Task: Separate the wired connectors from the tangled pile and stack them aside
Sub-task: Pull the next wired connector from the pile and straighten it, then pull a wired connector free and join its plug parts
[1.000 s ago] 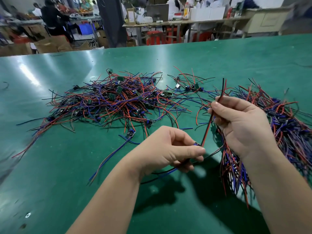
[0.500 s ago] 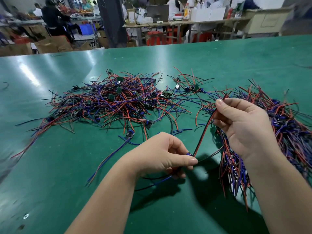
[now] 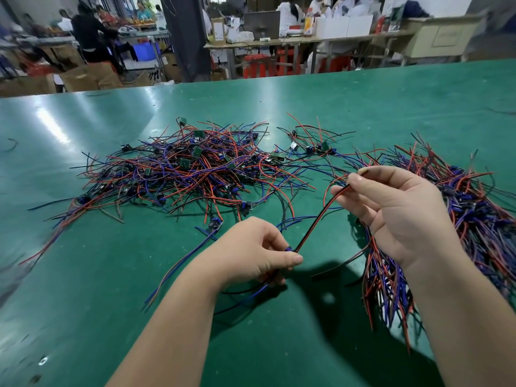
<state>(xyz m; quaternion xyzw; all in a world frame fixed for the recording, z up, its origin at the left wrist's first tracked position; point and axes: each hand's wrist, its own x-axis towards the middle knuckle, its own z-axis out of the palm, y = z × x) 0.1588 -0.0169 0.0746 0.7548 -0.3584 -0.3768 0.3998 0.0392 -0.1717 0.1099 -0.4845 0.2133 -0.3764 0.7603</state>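
1. Pinching blue connector (image 3: 289, 249) between thumb and forefinger of left hand (image 3: 251, 252); other fingers curled over trailing leads.
2. Pinching far end of red-black wire pair (image 3: 321, 216) with right hand (image 3: 391, 208), thumb on forefinger; strung in air between both fingertips.
3. Likely straightening one freed piece: slide right fingertips outward gently, no yanking at connector.
4. Next, lay onto sorted stack (image 3: 460, 219) just behind right fingers, ends aligned, away from tangled pile (image 3: 190, 169) beyond left fingers.

Red, blue and black wires in the tangled pile (image 3: 190, 174); plain green table (image 3: 363, 107).
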